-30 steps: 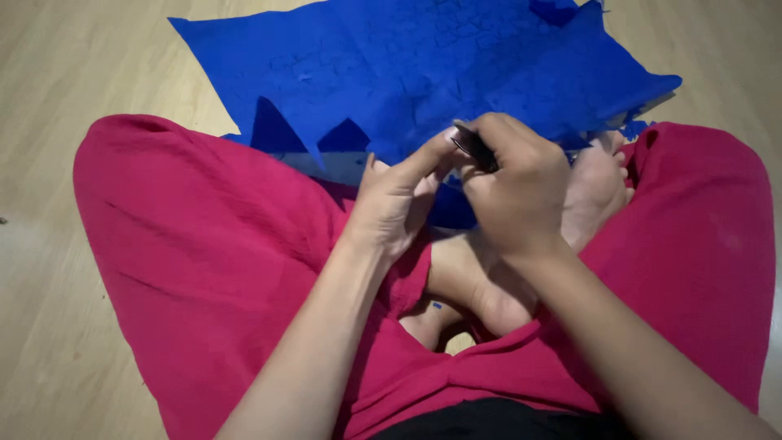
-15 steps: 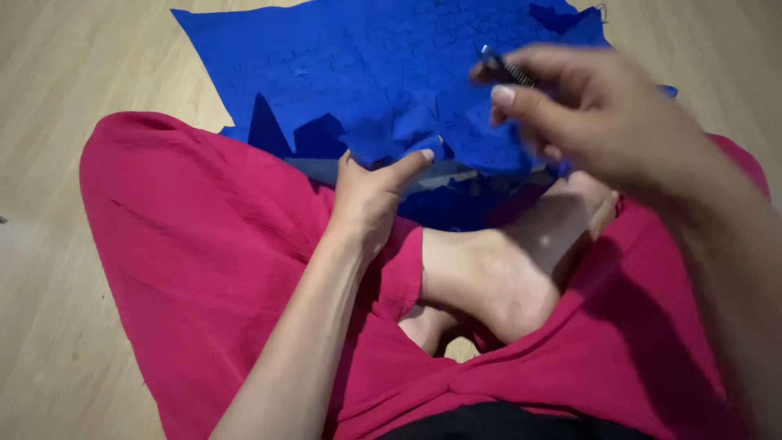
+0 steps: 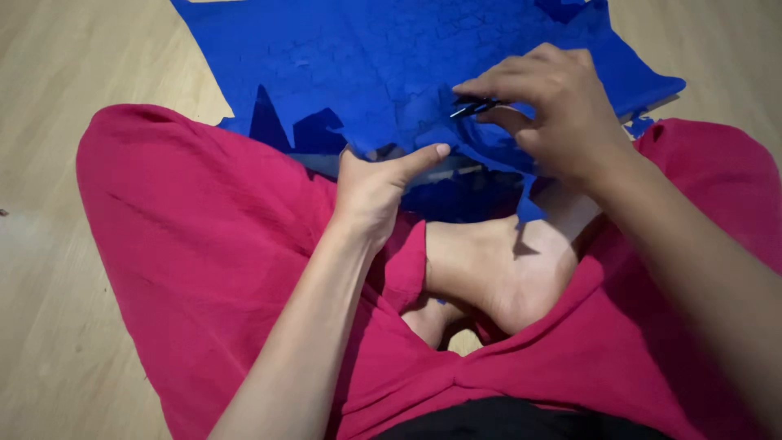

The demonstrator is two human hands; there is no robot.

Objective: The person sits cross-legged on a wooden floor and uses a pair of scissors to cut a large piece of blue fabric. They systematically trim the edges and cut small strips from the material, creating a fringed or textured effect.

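Wooden floor (image 3: pixel 73 73) carries everything; the person sits cross-legged on it in red trousers (image 3: pixel 204 244), bare feet (image 3: pixel 505 269) tucked in at centre.

Blue fabric sheet (image 3: pixel 366 57) lies spread flat on the floor beyond the knees, its near edge jagged with cut notches and drawn up over the shins, probably so the edge sits within easy reach.

Left hand (image 3: pixel 375 183) grips that near edge, thumb extended along it, fingers curled under: apparently holding the cloth taut.

Right hand (image 3: pixel 562 106) hovers over the fabric to the right, fingertips pinching a small dark tool (image 3: pixel 474 106). Its kind cannot be told; it may be small scissors.
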